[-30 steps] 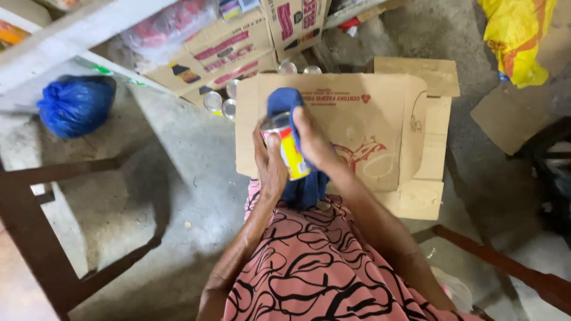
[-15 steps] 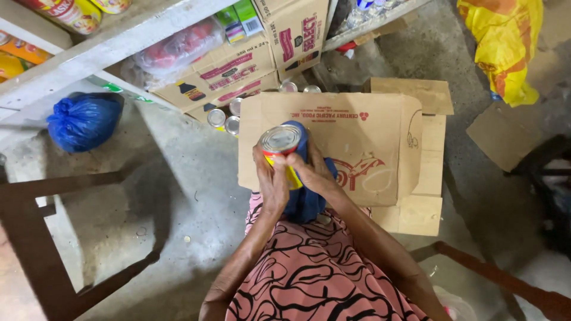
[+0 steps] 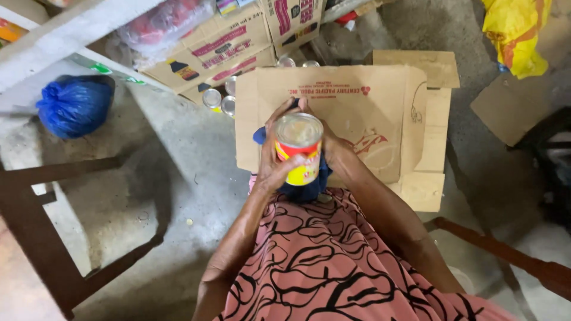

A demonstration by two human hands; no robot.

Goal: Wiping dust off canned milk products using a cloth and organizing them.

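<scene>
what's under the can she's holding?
A dark blue cloth sits under and behind the can, bunched between the left hand and right hand. Below is a flattened cardboard box. The can's base is covered.

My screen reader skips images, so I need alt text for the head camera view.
Both hands, left hand and right hand, hold an upright can with a red and yellow label against a blue cloth, above a flattened cardboard box. A blue plastic bag lies on the concrete floor.
</scene>
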